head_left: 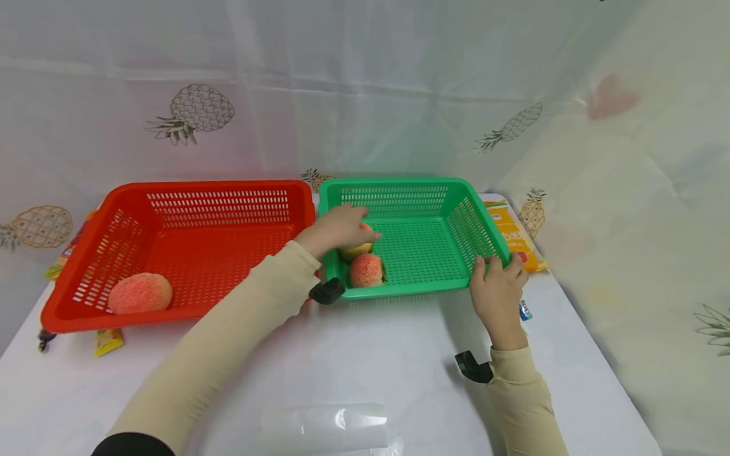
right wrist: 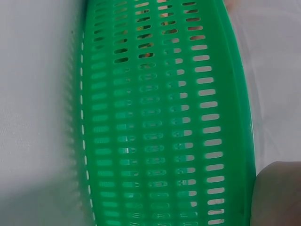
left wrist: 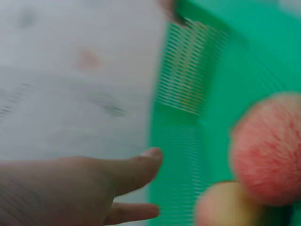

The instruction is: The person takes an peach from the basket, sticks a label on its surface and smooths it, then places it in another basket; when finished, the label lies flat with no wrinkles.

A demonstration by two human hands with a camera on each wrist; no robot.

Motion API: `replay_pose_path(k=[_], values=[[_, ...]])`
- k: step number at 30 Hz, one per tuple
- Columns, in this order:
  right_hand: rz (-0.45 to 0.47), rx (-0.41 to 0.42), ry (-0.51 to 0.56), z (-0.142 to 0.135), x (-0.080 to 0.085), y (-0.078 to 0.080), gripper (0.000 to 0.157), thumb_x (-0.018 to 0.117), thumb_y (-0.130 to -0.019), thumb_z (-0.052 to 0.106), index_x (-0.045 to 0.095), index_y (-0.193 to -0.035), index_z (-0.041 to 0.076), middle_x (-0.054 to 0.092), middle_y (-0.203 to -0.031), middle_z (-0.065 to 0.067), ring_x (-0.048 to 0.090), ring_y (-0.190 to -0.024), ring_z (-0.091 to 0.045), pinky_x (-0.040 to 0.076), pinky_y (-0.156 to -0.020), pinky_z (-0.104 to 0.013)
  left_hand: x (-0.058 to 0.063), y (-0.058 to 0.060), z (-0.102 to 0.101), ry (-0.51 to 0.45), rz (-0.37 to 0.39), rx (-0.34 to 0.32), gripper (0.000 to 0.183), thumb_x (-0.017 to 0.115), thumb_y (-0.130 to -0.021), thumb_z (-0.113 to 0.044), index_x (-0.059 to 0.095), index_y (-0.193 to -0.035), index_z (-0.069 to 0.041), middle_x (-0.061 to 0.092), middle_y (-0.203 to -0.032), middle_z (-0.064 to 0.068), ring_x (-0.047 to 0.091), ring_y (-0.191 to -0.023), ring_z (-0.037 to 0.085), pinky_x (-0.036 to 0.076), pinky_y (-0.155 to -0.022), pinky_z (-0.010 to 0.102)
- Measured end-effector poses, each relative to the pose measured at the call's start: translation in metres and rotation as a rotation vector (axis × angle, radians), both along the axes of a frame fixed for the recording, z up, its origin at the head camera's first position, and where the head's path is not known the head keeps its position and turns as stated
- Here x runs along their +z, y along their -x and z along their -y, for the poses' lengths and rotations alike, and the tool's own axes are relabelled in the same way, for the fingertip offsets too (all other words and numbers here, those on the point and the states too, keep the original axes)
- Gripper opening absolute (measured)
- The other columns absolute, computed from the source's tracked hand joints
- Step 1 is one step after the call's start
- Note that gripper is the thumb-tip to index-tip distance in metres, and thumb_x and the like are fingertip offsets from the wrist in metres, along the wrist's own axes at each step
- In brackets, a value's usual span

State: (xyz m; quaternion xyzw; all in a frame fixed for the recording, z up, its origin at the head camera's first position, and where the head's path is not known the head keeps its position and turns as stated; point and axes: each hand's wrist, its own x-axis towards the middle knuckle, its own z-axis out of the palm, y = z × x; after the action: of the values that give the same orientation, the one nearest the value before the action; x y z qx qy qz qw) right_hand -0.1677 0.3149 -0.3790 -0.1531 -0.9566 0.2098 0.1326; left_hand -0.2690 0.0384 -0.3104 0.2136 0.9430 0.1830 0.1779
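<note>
Two round pink items lie in the left end of the green basket (head_left: 433, 250), the rear one (head_left: 356, 251) partly covered by the left hand (head_left: 338, 229) above it and the front one (head_left: 367, 271) just on the near side of that hand, in plain sight. The rear item shows a yellow lower part; the front one has a dark edge on its right. The left hand reaches in over the basket's left side with its fingers spread loosely and nothing held; the left wrist view shows the thumb and one finger stretched out, with both items beyond them. At the opposite end, the right hand (head_left: 497, 291) has its thumb and fingers bent about the near right corner of the green basket, gripping the rim, well apart from both items. Beside the green basket on the left stands a larger red basket (head_left: 217, 253), with an oblong pink item (head_left: 139, 293) in its near left corner. An orange packet (head_left: 510, 231) lies just right of the green basket, and a small yellow packet (head_left: 108, 340) pokes out by the red one. Clear plastic (head_left: 325, 425) lies at the near side of the white desk (head_left: 416, 354).
</note>
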Motion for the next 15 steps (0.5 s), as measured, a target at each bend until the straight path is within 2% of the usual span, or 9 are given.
replay_pose_path(k=[4, 6, 8, 11, 13, 15], values=[[0.028, -0.003, 0.008, -0.001, 0.002, -0.001, 0.062, 0.019, -0.094, 0.046, 0.045, -0.117, -0.006, 0.004, -0.141, -0.03, 0.01, -0.122, -0.049, 0.026, -0.079, -0.068, 0.026, -0.036, 0.038, -0.104, -0.054, 0.049, 0.062, 0.046, -0.084, -0.055, 0.039, -0.132, -0.016, 0.04, -0.133, 0.004, 0.036, -0.12, 0.021, 0.037, -0.093, 0.041], [0.047, -0.01, 0.009, -0.001, 0.004, -0.002, 0.065, 0.019, -0.093, 0.05, 0.045, -0.119, -0.004, 0.003, -0.141, -0.029, 0.009, -0.123, -0.049, 0.023, -0.08, -0.069, 0.033, -0.057, 0.061, -0.129, -0.117, 0.112, 0.065, 0.043, -0.082, -0.059, 0.04, -0.131, -0.017, 0.04, -0.132, 0.005, 0.037, -0.119, 0.022, 0.038, -0.092, 0.044], [0.063, -0.02, 0.01, -0.001, 0.005, -0.002, 0.068, 0.019, -0.092, 0.053, 0.044, -0.121, -0.003, 0.002, -0.142, -0.028, 0.008, -0.124, -0.049, 0.02, -0.081, -0.069, 0.036, -0.078, 0.086, -0.128, -0.18, 0.179, 0.07, 0.041, -0.08, -0.064, 0.04, -0.131, -0.016, 0.041, -0.131, 0.007, 0.036, -0.119, 0.026, 0.038, -0.091, 0.049], [0.086, -0.029, 0.005, 0.001, 0.005, -0.002, 0.071, 0.018, -0.091, 0.055, 0.041, -0.125, -0.004, 0.002, -0.142, -0.028, 0.007, -0.125, -0.048, 0.017, -0.083, -0.068, 0.03, -0.106, 0.132, -0.108, -0.242, 0.296, 0.077, 0.038, -0.077, -0.069, 0.038, -0.131, -0.015, 0.038, -0.131, 0.013, 0.033, -0.118, 0.034, 0.036, -0.086, 0.057], [0.099, -0.038, -0.003, 0.004, 0.004, -0.002, 0.072, 0.019, -0.091, 0.055, 0.038, -0.128, -0.003, 0.002, -0.143, -0.028, 0.005, -0.127, -0.047, 0.016, -0.086, -0.068, 0.019, -0.121, 0.168, -0.084, -0.296, 0.391, 0.079, 0.041, -0.077, -0.067, 0.037, -0.131, -0.01, 0.035, -0.13, 0.021, 0.03, -0.115, 0.04, 0.032, -0.083, 0.061], [0.094, -0.04, -0.028, 0.007, 0.004, -0.003, 0.069, 0.022, -0.091, 0.053, 0.034, -0.131, -0.003, 0.005, -0.143, -0.029, 0.005, -0.128, -0.046, 0.015, -0.088, -0.068, 0.004, -0.134, 0.204, -0.073, -0.345, 0.517, 0.08, 0.048, -0.078, -0.062, 0.035, -0.131, -0.004, 0.03, -0.129, 0.028, 0.023, -0.117, 0.046, 0.027, -0.081, 0.064]])
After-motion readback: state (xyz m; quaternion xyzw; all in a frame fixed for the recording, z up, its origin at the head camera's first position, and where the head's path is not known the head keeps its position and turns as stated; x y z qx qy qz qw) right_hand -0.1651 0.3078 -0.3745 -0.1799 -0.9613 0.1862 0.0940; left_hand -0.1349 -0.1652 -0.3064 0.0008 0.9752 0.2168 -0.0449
